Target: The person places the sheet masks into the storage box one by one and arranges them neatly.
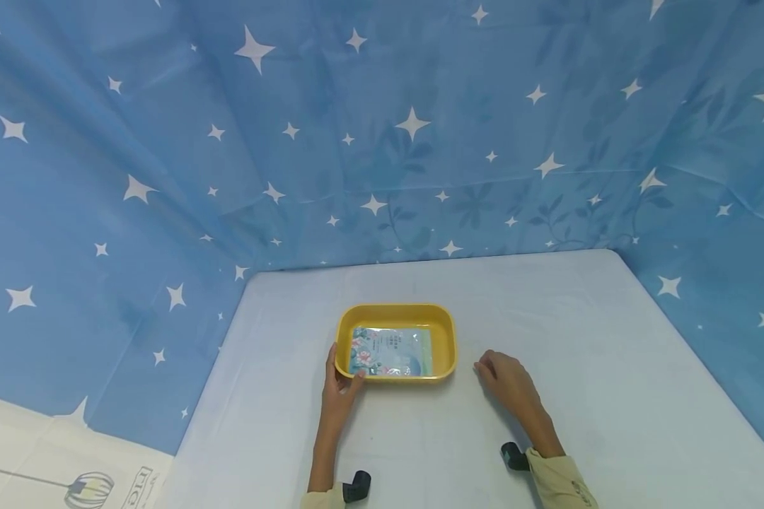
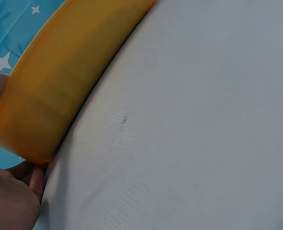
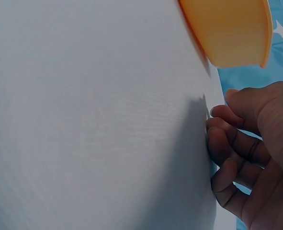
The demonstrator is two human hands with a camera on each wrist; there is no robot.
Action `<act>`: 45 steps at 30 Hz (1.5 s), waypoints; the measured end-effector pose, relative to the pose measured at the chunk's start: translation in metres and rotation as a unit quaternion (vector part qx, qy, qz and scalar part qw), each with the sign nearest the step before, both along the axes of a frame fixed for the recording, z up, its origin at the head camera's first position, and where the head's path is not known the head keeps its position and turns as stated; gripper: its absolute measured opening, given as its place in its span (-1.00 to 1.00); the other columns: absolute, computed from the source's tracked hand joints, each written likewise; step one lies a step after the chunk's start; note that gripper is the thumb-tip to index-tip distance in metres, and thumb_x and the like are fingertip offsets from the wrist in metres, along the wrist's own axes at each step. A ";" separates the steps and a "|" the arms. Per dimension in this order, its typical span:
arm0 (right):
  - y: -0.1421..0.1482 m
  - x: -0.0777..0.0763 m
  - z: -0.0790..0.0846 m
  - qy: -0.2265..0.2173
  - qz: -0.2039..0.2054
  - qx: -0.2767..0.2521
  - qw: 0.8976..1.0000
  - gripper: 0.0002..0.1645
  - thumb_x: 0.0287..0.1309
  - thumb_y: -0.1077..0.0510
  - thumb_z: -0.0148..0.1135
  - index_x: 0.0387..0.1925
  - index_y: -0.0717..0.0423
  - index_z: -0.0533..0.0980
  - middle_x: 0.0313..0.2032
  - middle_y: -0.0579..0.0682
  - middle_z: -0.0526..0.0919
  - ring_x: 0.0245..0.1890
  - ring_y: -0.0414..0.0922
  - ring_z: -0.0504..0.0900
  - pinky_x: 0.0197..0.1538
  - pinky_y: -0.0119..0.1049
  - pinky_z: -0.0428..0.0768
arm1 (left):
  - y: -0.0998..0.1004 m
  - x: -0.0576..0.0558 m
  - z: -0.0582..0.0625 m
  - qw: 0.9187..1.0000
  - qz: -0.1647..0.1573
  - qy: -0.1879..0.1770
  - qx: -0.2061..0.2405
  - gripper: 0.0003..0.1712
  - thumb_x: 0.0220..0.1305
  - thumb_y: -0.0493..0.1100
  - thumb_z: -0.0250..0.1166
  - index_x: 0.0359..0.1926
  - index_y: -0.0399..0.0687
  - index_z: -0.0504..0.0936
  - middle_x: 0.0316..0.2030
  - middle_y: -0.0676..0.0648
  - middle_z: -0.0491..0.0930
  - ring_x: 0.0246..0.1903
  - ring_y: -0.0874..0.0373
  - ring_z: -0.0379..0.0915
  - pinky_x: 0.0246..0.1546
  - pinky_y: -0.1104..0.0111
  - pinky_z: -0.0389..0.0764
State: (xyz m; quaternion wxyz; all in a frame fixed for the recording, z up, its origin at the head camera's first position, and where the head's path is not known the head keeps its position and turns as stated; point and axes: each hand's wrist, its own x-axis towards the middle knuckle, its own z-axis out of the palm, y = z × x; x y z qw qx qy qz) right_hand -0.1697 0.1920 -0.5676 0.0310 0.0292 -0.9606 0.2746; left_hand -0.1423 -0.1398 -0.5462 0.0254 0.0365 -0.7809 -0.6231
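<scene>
A yellow rectangular tray (image 1: 448,353) with rounded corners sits on the white-covered table, and a flat light-blue packet with a floral print (image 1: 391,351) lies inside it. My left hand (image 1: 339,396) grips the tray's near left corner, thumb at the front rim and fingers along the left side. In the left wrist view the tray's outer wall (image 2: 55,81) rises between thumb and fingers. Just right of the tray, my right hand (image 1: 508,382) rests by the table with loosely curled fingers, holding nothing. The right wrist view shows those fingers (image 3: 222,143) apart from the tray (image 3: 237,33).
A white cloth covers the table (image 1: 611,367). Blue curtain with white stars (image 1: 414,155) hangs behind and along both sides. Black wrist devices (image 1: 356,488) sit at both sleeve cuffs. At the lower left is a cream printed fabric (image 1: 51,459).
</scene>
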 end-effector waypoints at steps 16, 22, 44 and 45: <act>0.003 0.002 -0.002 -0.004 0.006 -0.022 1.000 -0.84 0.28 0.13 0.23 -0.28 0.16 0.59 -0.54 -0.11 0.50 -0.50 -0.19 0.39 -0.38 -0.31 0.44 | 0.001 -0.010 -0.039 0.999 0.028 0.032 -0.034 -0.02 0.27 0.10 0.33 0.53 0.38 -0.09 0.54 -0.02 -0.04 0.48 -0.09 0.01 0.36 0.00 0.27; 0.006 0.002 -0.005 -0.008 0.010 -0.036 0.999 -0.86 0.28 0.13 0.22 -0.27 0.15 0.59 -0.53 -0.12 0.49 -0.48 -0.19 0.39 -0.39 -0.34 0.41 | 0.005 -0.010 -0.039 0.997 0.035 0.034 -0.067 0.24 0.04 0.11 0.50 0.55 0.30 -0.15 0.55 -0.05 -0.06 0.52 -0.09 -0.11 0.45 -0.03 0.07; 0.010 0.006 -0.007 -0.014 -0.003 -0.067 0.998 -0.90 0.28 0.19 0.18 -0.28 0.13 0.60 -0.42 -0.07 0.60 -0.40 -0.18 0.47 -0.27 -0.25 0.49 | 0.045 -0.055 -0.030 0.993 0.051 0.052 -0.088 0.28 0.04 0.18 0.48 0.56 0.03 -0.15 0.54 -0.10 -0.05 0.52 -0.06 -0.13 0.46 0.02 0.04; 0.010 0.006 -0.007 -0.013 -0.003 -0.068 0.998 -0.90 0.28 0.20 0.18 -0.28 0.13 0.60 -0.43 -0.07 0.60 -0.40 -0.18 0.47 -0.27 -0.25 0.49 | 0.046 -0.057 -0.030 0.993 0.050 0.052 -0.091 0.28 0.04 0.18 0.48 0.56 0.03 -0.16 0.54 -0.11 -0.05 0.52 -0.06 -0.13 0.47 0.03 0.04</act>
